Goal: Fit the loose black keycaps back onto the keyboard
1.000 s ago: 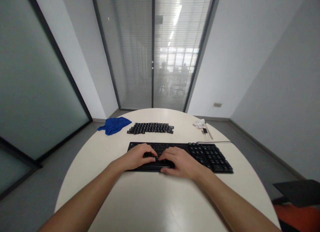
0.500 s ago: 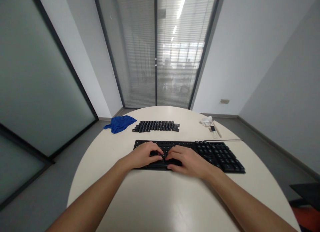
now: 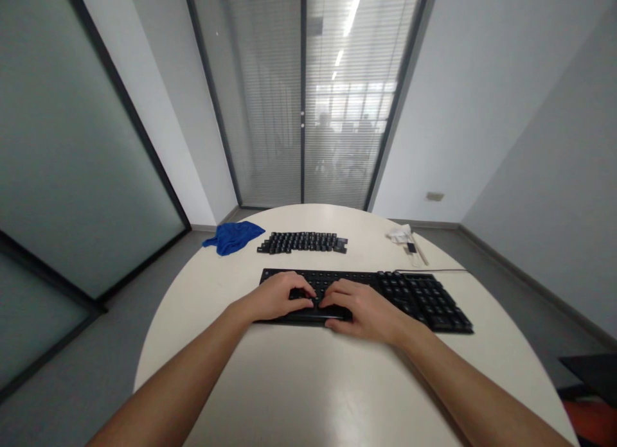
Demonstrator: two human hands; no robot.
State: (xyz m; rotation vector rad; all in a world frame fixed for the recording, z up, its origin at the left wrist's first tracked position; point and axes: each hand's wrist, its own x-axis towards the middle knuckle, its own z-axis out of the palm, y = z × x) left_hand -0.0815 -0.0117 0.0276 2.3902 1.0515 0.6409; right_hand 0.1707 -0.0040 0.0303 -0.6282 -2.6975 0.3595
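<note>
A black keyboard point(image 3: 434, 300) lies across the white table, with keys on its right part and bare key sockets showing along its upper left part. Over the left part rests my left hand point(image 3: 282, 296), its thumb and fingertips bent close together at the middle of the key area. My right hand point(image 3: 359, 307) meets it there from the right, fingers curled down and thumb at the keyboard's front edge. Whatever lies between the fingertips is too small to make out. Beyond the keyboard, loose black keycaps point(image 3: 303, 242) are laid out in rows.
A blue cloth point(image 3: 234, 236) lies on the white table point(image 3: 289, 389) at the back left. At the back right are a white crumpled tissue point(image 3: 399, 234) and a thin stick-like tool point(image 3: 420, 250). A cable runs behind the keyboard's right part. Glass partitions stand beyond.
The right thumb has shifted slightly along the keyboard's front edge. Both hands otherwise keep almost the same place, and the view has moved a little.
</note>
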